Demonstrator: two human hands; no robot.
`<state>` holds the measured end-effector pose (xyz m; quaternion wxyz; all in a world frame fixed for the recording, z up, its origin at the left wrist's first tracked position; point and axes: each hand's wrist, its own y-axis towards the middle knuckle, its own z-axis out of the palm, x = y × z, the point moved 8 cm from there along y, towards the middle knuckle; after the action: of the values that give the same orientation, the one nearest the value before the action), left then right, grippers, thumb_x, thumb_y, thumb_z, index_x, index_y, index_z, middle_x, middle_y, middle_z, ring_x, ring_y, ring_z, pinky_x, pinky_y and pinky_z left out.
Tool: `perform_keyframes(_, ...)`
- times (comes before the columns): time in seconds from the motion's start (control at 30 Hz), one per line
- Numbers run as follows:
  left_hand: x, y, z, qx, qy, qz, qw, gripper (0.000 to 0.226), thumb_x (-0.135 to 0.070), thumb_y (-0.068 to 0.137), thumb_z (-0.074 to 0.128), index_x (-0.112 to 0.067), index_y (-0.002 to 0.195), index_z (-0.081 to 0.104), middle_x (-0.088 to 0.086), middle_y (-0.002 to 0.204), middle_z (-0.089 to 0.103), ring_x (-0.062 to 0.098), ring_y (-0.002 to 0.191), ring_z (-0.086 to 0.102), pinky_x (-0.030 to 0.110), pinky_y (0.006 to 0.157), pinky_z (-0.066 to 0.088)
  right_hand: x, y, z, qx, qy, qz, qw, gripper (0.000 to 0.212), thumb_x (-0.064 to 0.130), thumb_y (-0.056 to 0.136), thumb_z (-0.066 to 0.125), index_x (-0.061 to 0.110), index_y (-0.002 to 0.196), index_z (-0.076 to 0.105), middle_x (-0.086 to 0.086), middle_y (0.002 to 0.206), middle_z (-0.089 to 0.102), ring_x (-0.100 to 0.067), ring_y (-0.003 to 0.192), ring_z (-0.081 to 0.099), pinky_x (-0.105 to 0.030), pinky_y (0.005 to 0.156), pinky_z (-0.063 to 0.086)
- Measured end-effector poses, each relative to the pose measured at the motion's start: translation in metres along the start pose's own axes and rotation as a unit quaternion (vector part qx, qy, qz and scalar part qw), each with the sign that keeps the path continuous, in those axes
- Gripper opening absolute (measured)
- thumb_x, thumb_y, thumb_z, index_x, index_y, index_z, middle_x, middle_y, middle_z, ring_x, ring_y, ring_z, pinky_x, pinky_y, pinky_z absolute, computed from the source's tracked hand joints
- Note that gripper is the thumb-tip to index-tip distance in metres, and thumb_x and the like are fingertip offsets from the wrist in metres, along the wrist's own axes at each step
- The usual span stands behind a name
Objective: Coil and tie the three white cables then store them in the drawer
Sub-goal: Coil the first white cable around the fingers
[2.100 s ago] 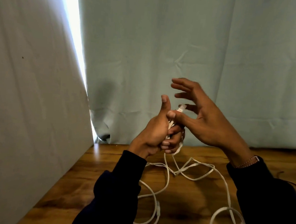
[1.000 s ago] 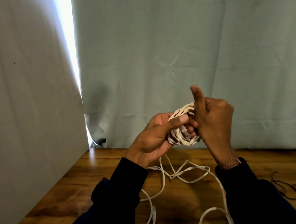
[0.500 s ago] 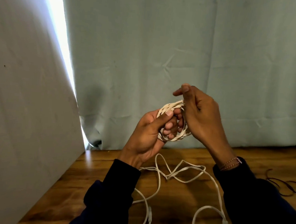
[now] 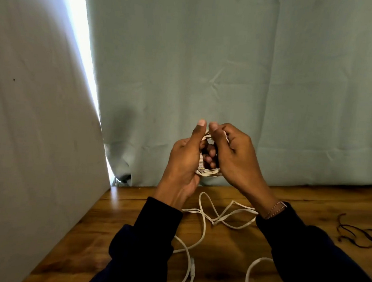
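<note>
Far left: pale panel (image 4: 34, 130) leaning in, bright strip of light along its edge, grey-green curtain (image 4: 240, 67) hanging behind the whole scene. Wooden table (image 4: 113, 219) below. Left hand (image 4: 184, 160) raised above the table in front of the curtain, thumb pointing up, fingers curled round the left side of a small coiled white cable (image 4: 207, 172); a clear plug end of that cable lies against the palm. Coil held between both hands, clear of the table, only its lower loops and a bit at the top visible. Right hand (image 4: 234, 157) just beside the left, thumb tips nearly touching, fingers curled and clamped on the right side of the coil; thin bracelet on the wrist, dark sleeves on both arms. Loose white cable (image 4: 203, 228) sprawls on the table under the hands, looping toward the near edge. Far right: thin dark cord (image 4: 359, 236) lying on the table, well apart from the white cables
</note>
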<state>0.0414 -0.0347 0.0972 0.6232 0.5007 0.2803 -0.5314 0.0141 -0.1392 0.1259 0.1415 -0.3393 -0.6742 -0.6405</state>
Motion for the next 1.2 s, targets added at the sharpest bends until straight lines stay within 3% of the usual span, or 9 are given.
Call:
perform_keyframes(0.23, 0.021, 0.0, 0.004, -0.005, -0.119, -0.111, 0.987, 0.034, -0.035, 0.093, 0.067, -0.012, 0.07, 0.057, -0.001, 0.051, 0.048, 0.005, 0.035, 0.042, 0.017, 0.032, 0.036, -0.018, -0.007, -0.006, -0.108, 0.073, 0.096, 0.987, 0.048, 0.042, 0.106, 0.04, 0.009, 0.079, 0.064, -0.003, 0.067, 0.064, -0.008, 0.062, 0.06, -0.028, 0.059, 0.05)
perform_keyframes(0.37, 0.018, 0.003, -0.005, -0.03, -0.08, -0.071, 0.994, 0.044, -0.04, 0.097, 0.06, -0.014, 0.064, 0.051, -0.002, 0.043, 0.038, 0.007, 0.031, 0.03, 0.016, 0.031, 0.023, -0.017, -0.004, -0.001, -0.037, 0.109, 0.129, 0.985, 0.044, 0.035, 0.107, 0.042, 0.011, 0.078, 0.063, 0.003, 0.058, 0.055, -0.007, 0.052, 0.051, -0.022, 0.05, 0.043)
perform_keyframes(0.5, 0.021, 0.01, -0.011, -0.022, -0.021, -0.087, 0.996, 0.043, -0.042, 0.092, 0.063, -0.012, 0.061, 0.052, 0.002, 0.046, 0.042, 0.013, 0.038, 0.03, 0.021, 0.037, 0.023, -0.019, -0.006, 0.011, 0.046, 0.289, 0.259, 0.92, 0.038, 0.021, 0.102, 0.046, 0.007, 0.075, 0.067, -0.008, 0.059, 0.057, -0.015, 0.045, 0.051, -0.023, 0.041, 0.044)
perform_keyframes(0.63, 0.021, 0.001, -0.002, -0.019, 0.014, -0.106, 0.994, 0.042, -0.04, 0.092, 0.063, -0.013, 0.064, 0.05, 0.004, 0.051, 0.037, 0.01, 0.032, 0.029, 0.017, 0.034, 0.022, -0.03, -0.011, 0.01, 0.034, 0.331, 0.315, 0.889, 0.042, 0.026, 0.097, 0.047, 0.009, 0.06, 0.059, -0.005, 0.051, 0.045, -0.012, 0.033, 0.036, -0.019, 0.032, 0.03)
perform_keyframes(0.73, 0.019, -0.008, 0.004, -0.034, 0.038, -0.086, 0.995, 0.045, -0.037, 0.094, 0.06, -0.017, 0.057, 0.047, -0.002, 0.045, 0.034, 0.009, 0.033, 0.026, 0.018, 0.036, 0.019, -0.034, -0.014, 0.006, -0.024, 0.288, 0.298, 0.91, 0.039, 0.029, 0.097, 0.046, 0.008, 0.065, 0.055, -0.006, 0.052, 0.037, -0.011, 0.033, 0.027, -0.019, 0.033, 0.021)
perform_keyframes(0.83, 0.018, -0.009, 0.003, -0.043, 0.045, -0.085, 0.994, 0.046, -0.042, 0.092, 0.063, -0.017, 0.057, 0.048, -0.003, 0.046, 0.034, 0.009, 0.036, 0.027, 0.019, 0.036, 0.022, -0.031, -0.018, 0.003, -0.087, 0.258, 0.276, 0.922, 0.039, 0.032, 0.104, 0.044, 0.011, 0.074, 0.058, -0.004, 0.051, 0.049, -0.01, 0.036, 0.041, -0.019, 0.034, 0.029)
perform_keyframes(0.97, 0.016, -0.003, -0.001, -0.035, -0.007, -0.106, 0.994, 0.049, -0.044, 0.088, 0.068, -0.016, 0.053, 0.047, 0.0, 0.045, 0.037, 0.011, 0.035, 0.031, 0.019, 0.038, 0.029, -0.02, -0.015, 0.004, -0.089, 0.21, 0.203, 0.952, 0.044, 0.038, 0.108, 0.035, 0.006, 0.091, 0.061, -0.001, 0.054, 0.059, -0.006, 0.039, 0.051, -0.016, 0.037, 0.036)
perform_keyframes(1.1, 0.022, 0.0, 0.0, -0.007, -0.044, -0.131, 0.99, 0.049, -0.044, 0.086, 0.071, -0.017, 0.051, 0.049, 0.0, 0.05, 0.041, 0.011, 0.038, 0.038, 0.021, 0.04, 0.035, -0.019, -0.013, -0.001, -0.106, 0.101, 0.145, 0.979, 0.052, 0.047, 0.107, 0.032, 0.009, 0.086, 0.06, -0.01, 0.069, 0.067, -0.014, 0.057, 0.061, -0.031, 0.052, 0.049)
perform_keyframes(1.2, 0.025, -0.004, 0.007, 0.019, -0.052, -0.148, 0.987, 0.048, -0.044, 0.085, 0.072, -0.016, 0.051, 0.053, 0.001, 0.051, 0.045, 0.011, 0.041, 0.044, 0.022, 0.043, 0.04, -0.015, -0.016, -0.009, -0.155, 0.058, 0.13, 0.978, 0.058, 0.054, 0.104, 0.032, 0.01, 0.074, 0.056, -0.013, 0.066, 0.062, -0.018, 0.058, 0.059, -0.037, 0.056, 0.049)
